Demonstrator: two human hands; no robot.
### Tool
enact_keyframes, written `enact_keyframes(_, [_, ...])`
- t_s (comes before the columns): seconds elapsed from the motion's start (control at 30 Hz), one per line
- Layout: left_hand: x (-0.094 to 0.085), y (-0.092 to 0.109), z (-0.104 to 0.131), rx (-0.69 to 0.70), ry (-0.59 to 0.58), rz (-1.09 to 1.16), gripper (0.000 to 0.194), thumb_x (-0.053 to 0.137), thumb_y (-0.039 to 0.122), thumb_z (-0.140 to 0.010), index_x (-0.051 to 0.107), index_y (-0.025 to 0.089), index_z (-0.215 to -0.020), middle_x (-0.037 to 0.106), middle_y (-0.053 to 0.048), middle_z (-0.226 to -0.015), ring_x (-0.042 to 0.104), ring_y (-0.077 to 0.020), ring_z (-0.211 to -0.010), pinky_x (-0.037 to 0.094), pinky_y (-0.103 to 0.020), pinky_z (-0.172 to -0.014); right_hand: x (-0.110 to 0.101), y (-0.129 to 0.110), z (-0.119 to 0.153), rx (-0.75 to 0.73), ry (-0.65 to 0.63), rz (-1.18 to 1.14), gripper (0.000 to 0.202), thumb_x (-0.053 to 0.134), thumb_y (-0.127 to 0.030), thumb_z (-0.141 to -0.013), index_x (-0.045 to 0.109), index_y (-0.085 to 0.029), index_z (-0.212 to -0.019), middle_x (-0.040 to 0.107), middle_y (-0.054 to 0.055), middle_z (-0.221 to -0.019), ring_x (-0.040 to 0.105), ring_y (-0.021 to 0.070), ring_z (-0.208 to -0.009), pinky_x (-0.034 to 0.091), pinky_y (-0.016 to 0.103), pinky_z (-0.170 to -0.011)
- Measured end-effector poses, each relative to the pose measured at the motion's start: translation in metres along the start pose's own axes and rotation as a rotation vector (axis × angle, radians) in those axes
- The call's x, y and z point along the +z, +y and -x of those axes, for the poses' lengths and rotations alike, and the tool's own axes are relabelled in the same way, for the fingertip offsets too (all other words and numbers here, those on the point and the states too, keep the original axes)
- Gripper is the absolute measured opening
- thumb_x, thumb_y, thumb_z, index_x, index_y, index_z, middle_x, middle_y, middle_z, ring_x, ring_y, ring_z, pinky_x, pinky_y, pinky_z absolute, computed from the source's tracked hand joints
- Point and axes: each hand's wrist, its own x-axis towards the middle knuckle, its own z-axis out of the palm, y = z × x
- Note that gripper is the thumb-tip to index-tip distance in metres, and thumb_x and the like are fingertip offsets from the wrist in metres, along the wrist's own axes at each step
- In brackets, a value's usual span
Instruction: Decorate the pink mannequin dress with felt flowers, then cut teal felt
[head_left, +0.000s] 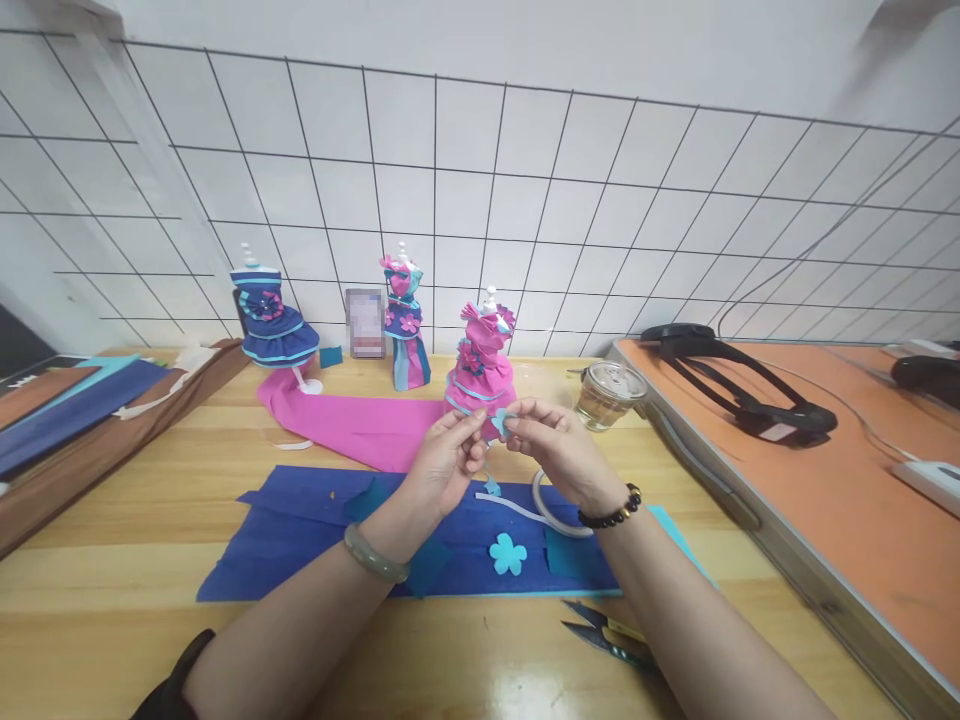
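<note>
My right hand (pixel 556 446) pinches a small light-blue paper flower (pixel 500 422) between thumb and fingertips. Close beside it, my left hand (pixel 451 452) has thumb and forefinger pressed together; whatever is between them is too small to make out. Just behind the fingers stands a miniature mannequin in a pink paper dress (pixel 480 375). Below the hands, dark-blue crepe paper (pixel 315 535) lies on the table, bearing a cut light-blue flower (pixel 508 553), a roll of white tape (pixel 541 500) with a loose end, and small teal pieces. Thread snips (pixel 600 632) lie partly under my right forearm.
Two more dressed mannequins, one in navy ruffles (pixel 276 320) and one in a striped skirt (pixel 409 345), stand at the back beside a phone (pixel 366 322). Pink crepe paper (pixel 360 425) spreads leftward. A lidded cup (pixel 611 392) and a black headset strap (pixel 739 385) are at right.
</note>
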Motion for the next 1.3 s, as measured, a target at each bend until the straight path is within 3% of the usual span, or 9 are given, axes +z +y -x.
enact_keyframes(0.2, [0.0,-0.002,0.0,-0.001,0.023,-0.008,0.022,0.069,0.025,-0.068,0.049,0.015,-0.072,0.046,0.006,-0.05,0.039,-0.0017,-0.038,0.024,-0.012,-0.035,0.005,0.0,0.0,-0.112,0.047,0.111,0.019,0.073,-0.024,-0.064,0.067,-0.018,-0.081,0.064,0.0,-0.072,0.056,0.0105,-0.065,0.045,0.024,-0.064])
enact_keyframes(0.47, [0.0,-0.003,0.0,0.002,0.027,-0.008,0.023,0.069,0.023,-0.066,0.048,0.016,-0.068,0.046,0.006,-0.049,0.039,-0.0019,-0.038,0.023,-0.012,-0.034,0.011,0.008,-0.008,-0.236,0.08,0.21,0.012,0.071,-0.026,-0.068,0.068,-0.018,-0.077,0.067,0.001,-0.073,0.058,0.0127,-0.067,0.046,0.026,-0.065])
enact_keyframes(0.9, [-0.005,-0.005,-0.001,0.006,-0.006,0.027,0.019,0.069,0.021,-0.066,0.052,0.014,-0.071,0.049,0.005,-0.054,0.042,-0.0017,-0.041,0.026,-0.012,-0.035,0.013,0.012,-0.017,-0.13,0.108,0.091,0.016,0.074,-0.027,-0.062,0.067,-0.018,-0.072,0.063,-0.001,-0.069,0.052,0.0095,-0.061,0.042,0.024,-0.06])
enact_keyframes(1.3, [-0.005,-0.006,-0.002,0.012,-0.025,0.026,0.022,0.069,0.025,-0.067,0.051,0.014,-0.067,0.049,0.004,-0.055,0.042,-0.0019,-0.041,0.025,-0.013,-0.035,0.013,0.01,-0.016,-0.13,0.117,0.135,0.019,0.074,-0.031,-0.062,0.066,-0.017,-0.072,0.062,0.0,-0.067,0.052,0.0107,-0.061,0.043,0.025,-0.062])
